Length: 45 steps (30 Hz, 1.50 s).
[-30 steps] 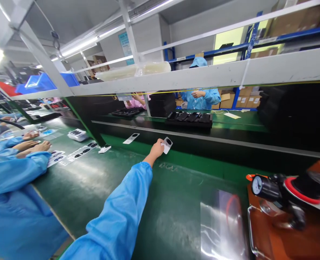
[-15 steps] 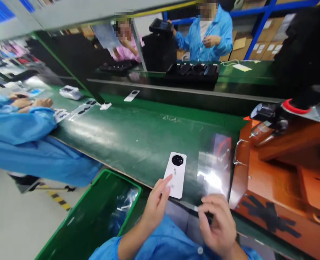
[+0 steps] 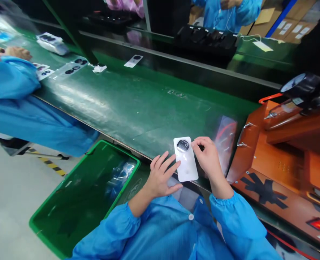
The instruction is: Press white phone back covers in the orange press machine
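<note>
A white phone back cover (image 3: 186, 166) with a round black camera area lies at the near edge of the green bench, upper end away from me. My left hand (image 3: 161, 175) is open, fingers spread, with its fingertips at the cover's left edge. At the upper right corner of the cover, beside the camera area, my right hand (image 3: 209, 155) has thumb and forefinger pinched together. Whatever is in that pinch is too small to make out. Clear plastic film (image 3: 225, 137) lies on the bench just beyond my right hand.
A green bin (image 3: 81, 195) with plastic film inside stands below the bench at left. An orange machine (image 3: 287, 155) with a gauge (image 3: 294, 83) borders the right side. Another white cover (image 3: 133, 61) lies far back. A co-worker's blue sleeve (image 3: 11, 77) is at far left.
My right hand has moved up and left to the cover's upper right corner. My left hand has shifted from the cover's face to its left edge, fingers spreading. The view has tilted down.
</note>
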Each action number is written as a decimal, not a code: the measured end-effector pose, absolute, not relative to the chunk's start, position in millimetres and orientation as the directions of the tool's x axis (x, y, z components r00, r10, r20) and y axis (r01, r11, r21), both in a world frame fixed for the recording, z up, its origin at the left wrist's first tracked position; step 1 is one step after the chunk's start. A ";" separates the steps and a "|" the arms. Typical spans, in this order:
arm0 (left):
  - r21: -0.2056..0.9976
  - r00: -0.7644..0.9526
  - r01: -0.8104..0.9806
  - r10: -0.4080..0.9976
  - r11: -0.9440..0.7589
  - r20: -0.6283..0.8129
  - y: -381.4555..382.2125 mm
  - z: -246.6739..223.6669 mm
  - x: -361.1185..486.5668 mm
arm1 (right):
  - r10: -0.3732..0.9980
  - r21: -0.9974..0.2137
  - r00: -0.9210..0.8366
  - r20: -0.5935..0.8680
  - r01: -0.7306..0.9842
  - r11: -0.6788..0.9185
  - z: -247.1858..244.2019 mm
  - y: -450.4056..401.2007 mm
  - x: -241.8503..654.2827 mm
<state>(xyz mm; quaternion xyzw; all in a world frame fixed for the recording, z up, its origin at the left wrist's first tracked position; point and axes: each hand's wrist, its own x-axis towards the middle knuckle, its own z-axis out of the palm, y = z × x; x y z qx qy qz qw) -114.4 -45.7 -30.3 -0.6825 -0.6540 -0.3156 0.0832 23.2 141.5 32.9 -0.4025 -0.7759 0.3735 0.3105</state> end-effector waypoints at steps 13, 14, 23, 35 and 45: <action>0.193 -0.061 0.975 0.697 -0.112 0.714 -28.2 -76.5 -111.1 | 0.859 -0.691 -0.506 0.074 0.595 0.410 32.9 140.0 -1.4; 0.191 -0.063 0.976 0.695 -0.108 0.717 -28.1 -76.7 -111.2 | 0.862 -0.684 -0.501 0.082 0.601 0.414 31.9 140.6 -1.5; 0.203 -0.069 0.972 0.690 -0.115 0.721 -27.9 -77.3 -110.3 | 0.863 -0.656 -0.487 0.130 0.611 0.444 29.3 141.1 -0.7; 0.252 -0.099 0.963 0.751 -0.092 0.653 -32.6 -80.0 -109.5 | 0.857 -0.622 -0.482 0.182 0.619 0.480 23.6 141.4 -0.5; 0.245 -0.084 0.961 0.710 -0.127 0.699 -29.2 -74.0 -109.7 | 0.849 -0.593 -0.481 0.220 0.625 0.508 25.3 139.1 1.7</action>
